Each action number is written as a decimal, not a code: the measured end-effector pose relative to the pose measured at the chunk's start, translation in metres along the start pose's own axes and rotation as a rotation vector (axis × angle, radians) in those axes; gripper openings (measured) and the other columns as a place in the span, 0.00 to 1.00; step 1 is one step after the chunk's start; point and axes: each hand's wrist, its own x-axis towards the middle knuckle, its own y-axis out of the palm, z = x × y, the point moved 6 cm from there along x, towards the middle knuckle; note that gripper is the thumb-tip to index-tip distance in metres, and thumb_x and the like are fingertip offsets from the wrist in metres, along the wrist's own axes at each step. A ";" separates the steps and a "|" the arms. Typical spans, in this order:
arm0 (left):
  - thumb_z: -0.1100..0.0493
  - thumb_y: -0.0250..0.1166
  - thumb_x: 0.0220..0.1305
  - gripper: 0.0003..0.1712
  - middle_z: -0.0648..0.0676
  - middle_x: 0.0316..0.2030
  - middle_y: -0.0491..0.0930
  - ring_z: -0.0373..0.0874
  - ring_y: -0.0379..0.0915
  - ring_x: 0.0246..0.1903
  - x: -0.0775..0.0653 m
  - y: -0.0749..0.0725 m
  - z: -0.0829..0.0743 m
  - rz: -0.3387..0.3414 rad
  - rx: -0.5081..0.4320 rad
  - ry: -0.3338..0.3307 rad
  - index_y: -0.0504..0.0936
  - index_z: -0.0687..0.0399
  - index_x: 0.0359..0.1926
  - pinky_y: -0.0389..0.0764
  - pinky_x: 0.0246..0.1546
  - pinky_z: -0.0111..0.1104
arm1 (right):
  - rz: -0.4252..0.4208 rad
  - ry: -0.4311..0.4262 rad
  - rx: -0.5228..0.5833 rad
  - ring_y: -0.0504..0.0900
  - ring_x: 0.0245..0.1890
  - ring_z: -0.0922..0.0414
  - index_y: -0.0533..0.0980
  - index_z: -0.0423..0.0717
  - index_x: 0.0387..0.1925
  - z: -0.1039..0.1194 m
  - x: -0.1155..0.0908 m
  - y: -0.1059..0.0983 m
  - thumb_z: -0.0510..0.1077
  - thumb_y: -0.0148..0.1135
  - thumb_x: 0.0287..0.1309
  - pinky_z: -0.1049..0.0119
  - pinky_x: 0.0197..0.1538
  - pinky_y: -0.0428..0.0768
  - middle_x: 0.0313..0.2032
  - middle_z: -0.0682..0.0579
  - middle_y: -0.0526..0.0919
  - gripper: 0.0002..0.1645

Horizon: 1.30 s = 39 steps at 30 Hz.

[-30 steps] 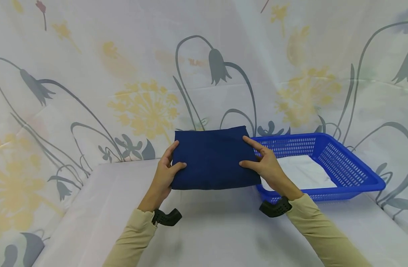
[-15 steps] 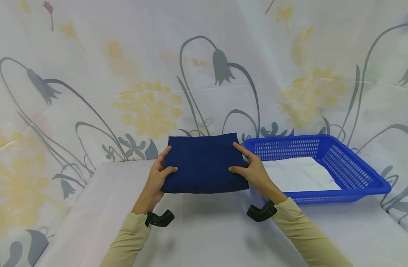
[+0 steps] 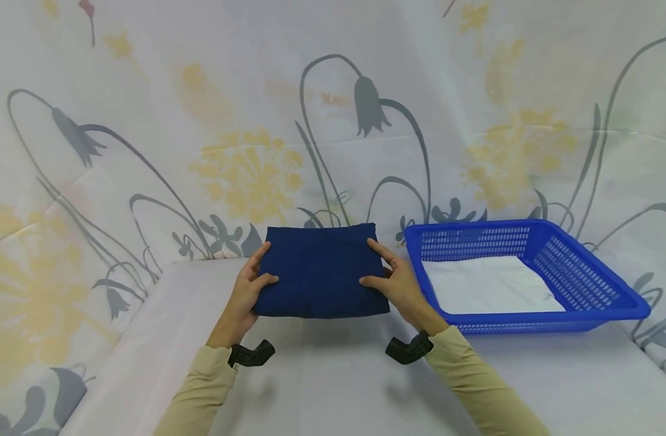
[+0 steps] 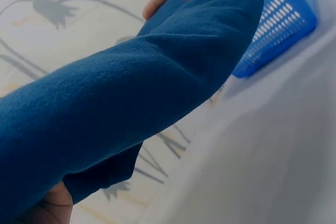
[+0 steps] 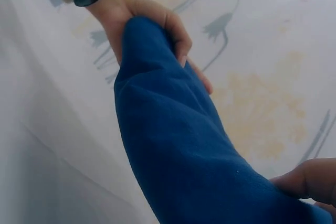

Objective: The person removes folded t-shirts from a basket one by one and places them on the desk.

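Observation:
A folded navy-blue cloth (image 3: 320, 272) is held up above the table, roughly rectangular, its fold lying toward me. At its left edge my left hand (image 3: 246, 297) grips it, thumb on the near face and fingers around behind. My right hand (image 3: 400, 287) pinches the right edge the same way. From the left wrist view the cloth (image 4: 131, 87) looks like a thick, softly bent fold, with a loose layer hanging below. In the right wrist view the cloth (image 5: 168, 129) stretches between both hands. Most of the fingers are hidden behind it in the head view.
To the right stands a blue perforated plastic basket (image 3: 551, 316) with a flat white cloth (image 3: 491, 284) in it. A white cover lies over the table (image 3: 322, 387). Behind rises a curtain (image 3: 202, 121) printed with flowers.
Both hands have moved left with the blue cloth and slightly down, away from the basket. The grip stays the same. The head view has also shifted a little.

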 end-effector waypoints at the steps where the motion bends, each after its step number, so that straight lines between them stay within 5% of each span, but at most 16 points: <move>1: 0.74 0.53 0.63 0.43 0.50 0.73 0.51 0.52 0.54 0.67 0.000 -0.002 0.001 -0.001 0.003 -0.004 0.53 0.44 0.76 0.76 0.48 0.34 | -0.002 0.004 0.002 0.67 0.63 0.43 0.57 0.56 0.74 -0.001 0.001 0.001 0.28 0.65 0.52 0.48 0.55 0.74 0.72 0.50 0.53 0.51; 25: 0.74 0.54 0.61 0.45 0.59 0.73 0.48 0.57 0.50 0.67 0.024 -0.034 0.022 0.024 0.164 -0.114 0.50 0.50 0.76 0.73 0.51 0.38 | 0.000 0.093 -0.065 0.73 0.57 0.46 0.57 0.57 0.74 -0.041 0.028 0.015 0.30 0.66 0.52 0.53 0.52 0.75 0.72 0.47 0.53 0.51; 39: 0.78 0.52 0.59 0.48 0.59 0.75 0.41 0.55 0.40 0.71 0.031 -0.049 0.036 0.028 0.246 -0.168 0.46 0.52 0.77 0.53 0.65 0.50 | 0.015 0.150 -0.162 0.70 0.59 0.43 0.58 0.56 0.74 -0.064 0.046 0.021 0.31 0.69 0.51 0.47 0.60 0.68 0.72 0.46 0.55 0.51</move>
